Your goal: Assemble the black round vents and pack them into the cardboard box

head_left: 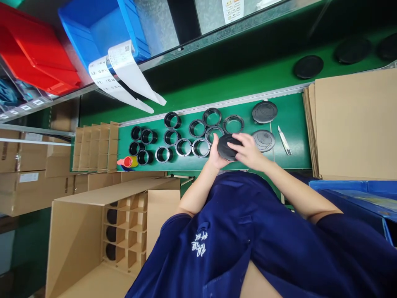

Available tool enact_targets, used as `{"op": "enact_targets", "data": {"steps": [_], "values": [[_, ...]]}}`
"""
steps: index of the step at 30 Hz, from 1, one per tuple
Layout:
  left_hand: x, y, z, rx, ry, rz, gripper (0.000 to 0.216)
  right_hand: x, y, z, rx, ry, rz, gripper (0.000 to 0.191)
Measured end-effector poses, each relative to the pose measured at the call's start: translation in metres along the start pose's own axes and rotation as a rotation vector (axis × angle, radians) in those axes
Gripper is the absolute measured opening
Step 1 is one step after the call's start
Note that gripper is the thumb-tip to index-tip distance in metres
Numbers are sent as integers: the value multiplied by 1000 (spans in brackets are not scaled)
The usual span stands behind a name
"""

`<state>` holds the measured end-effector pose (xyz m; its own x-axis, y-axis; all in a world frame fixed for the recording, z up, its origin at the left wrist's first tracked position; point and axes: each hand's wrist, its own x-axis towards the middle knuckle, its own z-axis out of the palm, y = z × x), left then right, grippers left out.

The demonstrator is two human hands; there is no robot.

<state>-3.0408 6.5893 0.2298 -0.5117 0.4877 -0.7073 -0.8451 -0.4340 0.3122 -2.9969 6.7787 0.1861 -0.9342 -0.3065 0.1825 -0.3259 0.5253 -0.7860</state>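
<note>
In front of my body I hold a round black disc, face up and slightly tilted. My left hand grips its left edge and supports it from below, thumb up. My right hand is closed at its right side, fingers lying over its top. To the right of the hands is a grey-black ridged disc, with a similar ridged disc behind it. Just left of the hands stand several open black rings, the nearest ring close to my left hand.
A utility knife lies at right on the green bench, before stacked cardboard sheets. Small black cups and a cardboard divider are at left. An open partitioned carton stands below left. A shelf holds a blue bin.
</note>
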Motion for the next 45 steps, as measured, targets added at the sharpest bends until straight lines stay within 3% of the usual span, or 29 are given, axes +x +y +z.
{"op": "enact_targets", "data": {"steps": [3, 7, 9, 11, 15, 17, 22, 26, 31, 36, 39, 43, 45], "values": [[1, -14, -19, 48, 79, -58, 82, -13, 0, 20, -66, -183, -39, 78], [0, -30, -35, 64, 98, -121, 85, -20, 0, 38, -24, -360, 126, 110], [0, -32, -40, 59, 91, -116, 85, -18, 1, 44, 10, -402, 131, 119], [0, -30, -46, 59, 103, -100, 87, -10, 6, 49, -4, -348, 117, 120], [1, -19, -63, 104, 311, 31, 79, 13, 25, 62, -257, -82, 231, 116], [-1, -14, -72, 113, 426, 65, 70, 21, 36, 71, -378, -29, 271, 114], [-11, -12, -89, 96, 476, 71, 55, 6, 48, 94, -504, -100, 250, 112], [-15, -16, -96, 51, 533, 88, 45, -4, 41, 92, -481, -120, 247, 106], [-11, -7, -93, 19, 609, 99, 37, 16, 31, 90, -423, -28, 139, 85], [-4, 13, -96, 71, 649, 137, 32, 34, 39, 103, -405, -152, 193, 75], [3, 21, -106, 316, 666, 247, 22, 69, 72, 57, -401, -13, 265, 70], [20, 31, -105, 1023, 667, 585, 28, 144, 149, -77, -147, 574, 653, 57], [37, 42, -95, 1379, 576, 753, 37, 178, 183, -140, -83, 681, 699, 54]]}}
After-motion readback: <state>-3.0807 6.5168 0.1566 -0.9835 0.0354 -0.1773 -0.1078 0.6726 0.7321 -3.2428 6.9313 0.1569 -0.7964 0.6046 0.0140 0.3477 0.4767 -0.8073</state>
